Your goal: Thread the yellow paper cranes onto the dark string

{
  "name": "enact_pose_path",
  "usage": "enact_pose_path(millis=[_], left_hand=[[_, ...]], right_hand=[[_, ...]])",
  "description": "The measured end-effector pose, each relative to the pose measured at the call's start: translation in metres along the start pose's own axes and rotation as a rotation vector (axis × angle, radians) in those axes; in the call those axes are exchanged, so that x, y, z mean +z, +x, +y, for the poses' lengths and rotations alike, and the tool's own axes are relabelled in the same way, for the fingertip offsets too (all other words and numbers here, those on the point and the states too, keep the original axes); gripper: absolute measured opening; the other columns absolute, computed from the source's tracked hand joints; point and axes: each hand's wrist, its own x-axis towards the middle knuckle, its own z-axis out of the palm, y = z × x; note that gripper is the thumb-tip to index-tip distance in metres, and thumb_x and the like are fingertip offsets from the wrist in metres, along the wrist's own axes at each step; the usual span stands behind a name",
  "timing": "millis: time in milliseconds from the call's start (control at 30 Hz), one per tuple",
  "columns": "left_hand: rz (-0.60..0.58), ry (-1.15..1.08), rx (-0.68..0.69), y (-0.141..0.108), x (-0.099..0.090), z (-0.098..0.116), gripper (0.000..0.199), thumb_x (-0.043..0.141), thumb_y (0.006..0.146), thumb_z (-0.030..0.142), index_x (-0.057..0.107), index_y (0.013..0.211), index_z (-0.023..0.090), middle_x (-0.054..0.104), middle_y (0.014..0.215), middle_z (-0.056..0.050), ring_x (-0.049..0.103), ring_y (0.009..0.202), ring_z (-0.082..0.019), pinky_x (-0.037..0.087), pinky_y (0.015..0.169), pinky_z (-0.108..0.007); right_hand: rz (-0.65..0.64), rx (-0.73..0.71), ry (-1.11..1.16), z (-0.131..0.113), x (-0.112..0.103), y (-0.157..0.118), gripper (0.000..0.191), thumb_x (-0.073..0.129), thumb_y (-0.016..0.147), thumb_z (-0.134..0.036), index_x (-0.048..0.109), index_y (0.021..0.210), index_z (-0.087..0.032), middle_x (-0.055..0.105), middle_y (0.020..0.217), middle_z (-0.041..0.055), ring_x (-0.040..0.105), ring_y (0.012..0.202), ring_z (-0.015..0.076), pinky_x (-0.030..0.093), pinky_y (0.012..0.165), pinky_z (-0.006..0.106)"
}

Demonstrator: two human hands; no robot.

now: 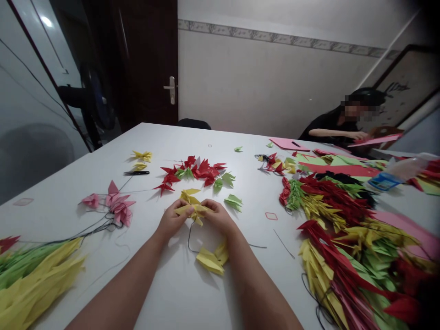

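A yellow folded-paper piece (192, 204), pointed like an origami crane, is held up over the white table between both hands. My left hand (175, 216) pinches its left side, thumb on top. From the right, the fingers of my right hand (216, 214) close on its other side. A dark cord (189, 238) hangs below it and leads to more yellow folded pieces (210, 260) lying by my right forearm. Just beyond my hands lie red folded pieces (206, 170), with green ones (233, 201) to the right.
Pink folded pieces (118, 204) with cord lie left, near small black-handled snips (137, 173). Yellow and green strands (41, 279) fill the near left. Coloured strands (330, 201) and a plastic bottle (388, 178) crowd the right. A person (338, 126) sits at the far right, handling pink paper.
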Motion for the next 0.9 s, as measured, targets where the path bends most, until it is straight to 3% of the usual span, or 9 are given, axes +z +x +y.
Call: enact_pose_path(millis=[367,733,900], left_hand=[[0.018,0.012,0.057,0.0004,-0.0009,-0.0041,0.031,0.056,0.072,0.042,0.042,0.061,0.018,0.046,0.057,0.005,0.043,0.055,-0.009,0.034,0.053,-0.02],[0.078,0.103,0.101,-0.0011,0.0023,-0.005,0.029,0.054,0.073,0.042,0.041,0.062,0.018,0.04,0.054,0.006,0.039,0.052,-0.008,0.033,0.051,-0.02],[0.111,0.076,0.089,-0.002,0.0031,-0.003,0.03,0.054,0.072,0.043,0.041,0.061,0.019,0.045,0.055,0.005,0.042,0.054,-0.009,0.035,0.053,-0.021]], right_hand=[[0.056,0.105,0.006,-0.0076,0.0046,0.0008,0.028,0.067,0.056,-0.04,0.057,0.062,-0.016,0.05,0.056,-0.0045,0.043,0.054,0.009,0.033,0.054,0.023],[0.109,0.047,0.04,-0.0027,0.0061,0.003,0.025,0.065,0.058,-0.039,0.058,0.059,-0.016,0.049,0.053,-0.004,0.043,0.054,0.0095,0.033,0.055,0.023],[0.027,0.044,-0.024,-0.0043,0.0035,0.0002,0.028,0.064,0.061,-0.043,0.056,0.066,-0.016,0.051,0.059,-0.0036,0.044,0.056,0.0095,0.034,0.056,0.023]])
